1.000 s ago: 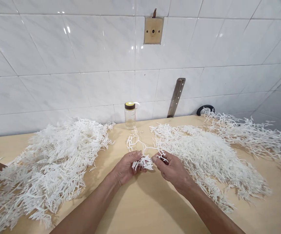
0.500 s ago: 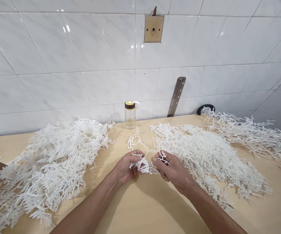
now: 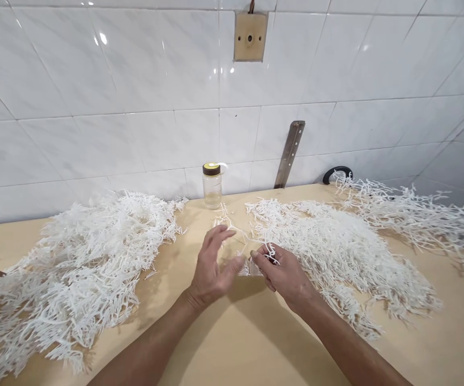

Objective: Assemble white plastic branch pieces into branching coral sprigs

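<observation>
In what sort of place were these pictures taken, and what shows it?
Probably an indoor work corner, though whether a home or workshop I cannot tell. A table stands against a tiled wall, and heaps of white strands lie on it.

1. A white branched piece (image 3: 271, 250) is pinched in the right hand (image 3: 282, 272)
2. The left hand (image 3: 212, 271) is held loosely spread beside it
3. Both are flanked by white heaps (image 3: 103, 257)
4. A capped jar (image 3: 212, 190) is set near the tiled wall (image 3: 143, 69)
</observation>
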{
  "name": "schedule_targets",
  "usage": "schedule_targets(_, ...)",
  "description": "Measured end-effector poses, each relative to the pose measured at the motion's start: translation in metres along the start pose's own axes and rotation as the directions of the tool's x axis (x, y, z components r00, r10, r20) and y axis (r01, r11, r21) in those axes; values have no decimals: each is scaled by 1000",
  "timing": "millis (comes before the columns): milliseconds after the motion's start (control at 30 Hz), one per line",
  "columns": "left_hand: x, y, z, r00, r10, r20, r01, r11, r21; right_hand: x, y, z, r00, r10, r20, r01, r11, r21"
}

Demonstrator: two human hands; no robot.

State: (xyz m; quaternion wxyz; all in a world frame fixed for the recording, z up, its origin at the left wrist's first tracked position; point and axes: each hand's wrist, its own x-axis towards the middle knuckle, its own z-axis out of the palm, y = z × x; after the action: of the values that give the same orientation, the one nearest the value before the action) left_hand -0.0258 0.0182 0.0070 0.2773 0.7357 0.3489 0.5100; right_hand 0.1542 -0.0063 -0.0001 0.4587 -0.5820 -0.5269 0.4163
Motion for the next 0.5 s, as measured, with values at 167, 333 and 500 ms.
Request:
schedule_targets(167, -8, -3, 7, 948, 197, 249, -243, 955, 169, 0, -1, 0, 999, -25, -31, 24, 1000, -11)
schedule_targets(333, -6, -7, 8, 945, 194, 261, -228, 968, 106, 0, -2, -3, 1000, -6, -18, 6, 1000, 27)
schedule_targets(500, -6, -4, 5, 967, 126, 222, -148, 986, 82, -1, -4, -4, 994, 53, 93, -64, 991, 117)
